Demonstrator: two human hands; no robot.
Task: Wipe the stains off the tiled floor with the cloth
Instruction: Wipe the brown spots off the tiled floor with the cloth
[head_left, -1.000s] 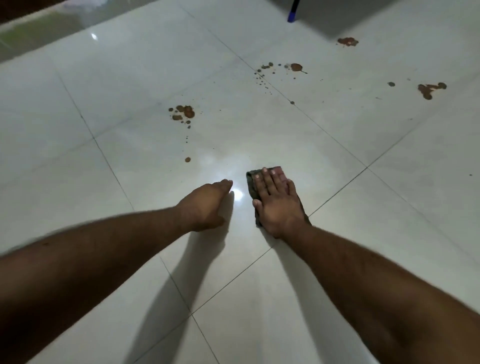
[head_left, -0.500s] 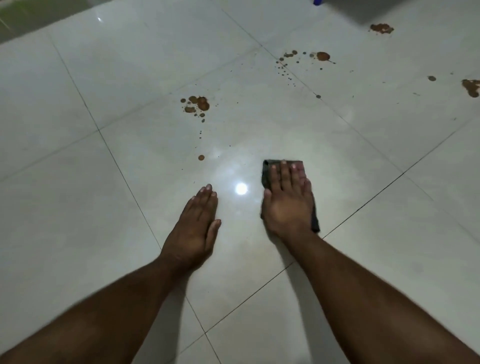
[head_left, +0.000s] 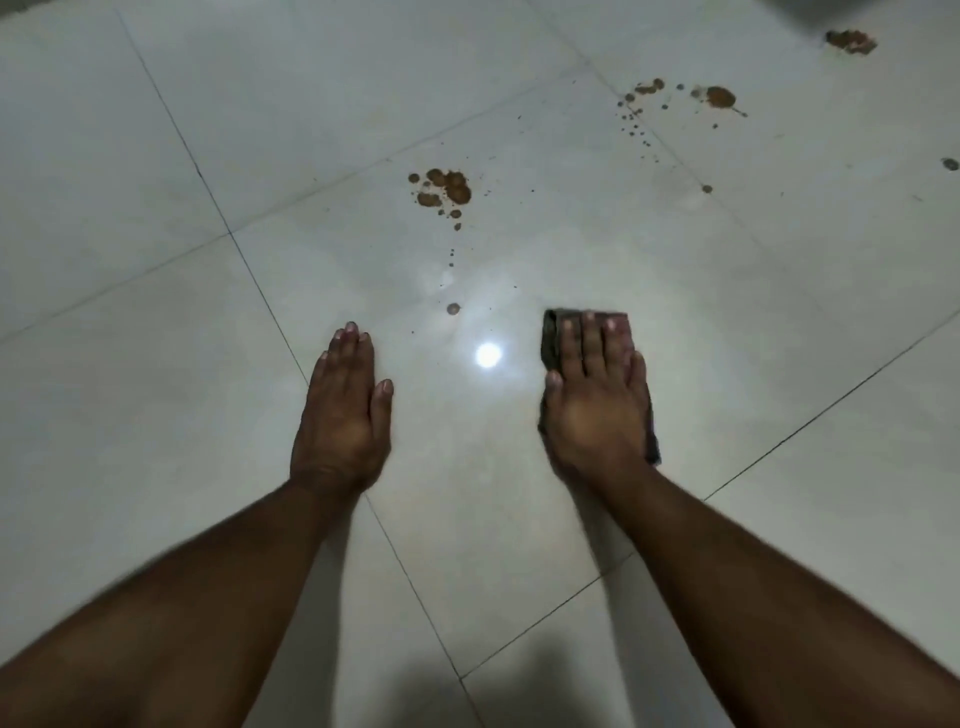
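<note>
A person's right hand (head_left: 597, 410) presses flat, fingers straight, on a dark folded cloth (head_left: 551, 338) on the glossy pale tiled floor (head_left: 156, 364). The left hand (head_left: 340, 415) lies flat beside it. Brown blotchy stains (head_left: 444, 189) spatter the tiles beyond.

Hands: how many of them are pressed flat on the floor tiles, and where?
2. The left hand lies flat on a bare tile; the right hand presses the cloth beside it.

pale grey tiles (head_left: 571, 467), brown stains (head_left: 447, 189), dark cloth (head_left: 551, 338)
</note>
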